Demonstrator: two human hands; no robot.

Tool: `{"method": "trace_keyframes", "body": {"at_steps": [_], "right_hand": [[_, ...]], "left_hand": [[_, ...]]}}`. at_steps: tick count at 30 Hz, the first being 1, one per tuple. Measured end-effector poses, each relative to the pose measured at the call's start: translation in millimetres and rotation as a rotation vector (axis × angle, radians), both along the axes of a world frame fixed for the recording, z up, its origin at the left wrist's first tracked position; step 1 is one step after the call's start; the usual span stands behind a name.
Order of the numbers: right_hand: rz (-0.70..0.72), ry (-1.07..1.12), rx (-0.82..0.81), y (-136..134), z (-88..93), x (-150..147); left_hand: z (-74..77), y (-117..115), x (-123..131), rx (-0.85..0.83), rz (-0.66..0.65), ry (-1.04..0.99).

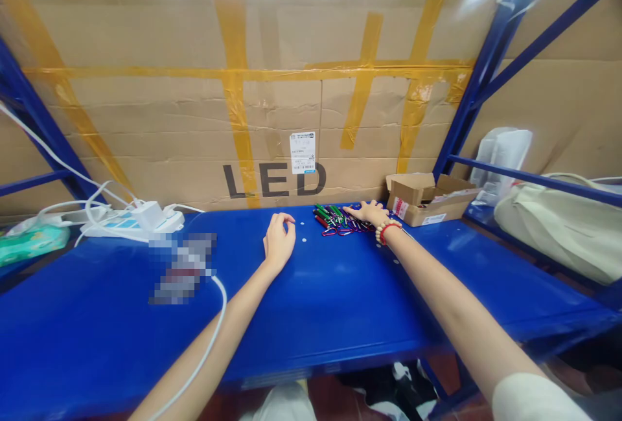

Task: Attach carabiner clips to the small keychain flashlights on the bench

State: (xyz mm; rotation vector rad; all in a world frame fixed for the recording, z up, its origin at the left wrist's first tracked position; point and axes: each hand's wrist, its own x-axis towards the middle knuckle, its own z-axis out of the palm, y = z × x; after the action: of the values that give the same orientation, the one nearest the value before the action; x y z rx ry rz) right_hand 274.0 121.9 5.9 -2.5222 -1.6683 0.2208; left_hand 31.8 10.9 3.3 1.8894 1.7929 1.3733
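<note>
Carabiner clips (335,219) in green, red, purple and dark colours lie in a loose pile at the back of the blue shelf, close to the cardboard. My right hand (372,213), with a beaded bracelet and a red band at its wrist, reaches over the right part of this pile. Its fingers are spread and partly cover the clips; no clip shows gripped in it. To the left of the pile, my left hand (280,241) is held at the blue surface with its fingers curled inward. Whatever may be between those fingers is hidden.
An opened small cardboard box (427,204) stands right of the pile. A large taped cardboard sheet (184,116) marked LED forms the back. On the left are a white power strip (170,221), a blurred-out object (184,269) and a cable (221,304) crossing my left forearm. Blue posts (479,94) flank the shelf.
</note>
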Motion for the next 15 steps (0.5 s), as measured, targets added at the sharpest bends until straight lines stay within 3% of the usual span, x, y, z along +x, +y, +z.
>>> {"method": "trace_keyframes", "body": {"at_steps": [6,10,12,15], "right_hand": [[0.165,-0.001,0.024,-21,-3.5,-6],[0.192,0.015,0.05,-29,-1.3,-14],[0.226,-0.007,0.152,-31,-0.2,-21],[0.47,-0.044,0.344,-33,-1.1,-41]], "left_hand": [[-2.0,1,0,0.016,-0.033,0.014],[-2.0,0,-1,0.008,-0.039,0.028],[-0.9,-1,-1,0.008,-0.033,0.027],[0.4,-1,-1,0.013,-0.034,0.037]]}}
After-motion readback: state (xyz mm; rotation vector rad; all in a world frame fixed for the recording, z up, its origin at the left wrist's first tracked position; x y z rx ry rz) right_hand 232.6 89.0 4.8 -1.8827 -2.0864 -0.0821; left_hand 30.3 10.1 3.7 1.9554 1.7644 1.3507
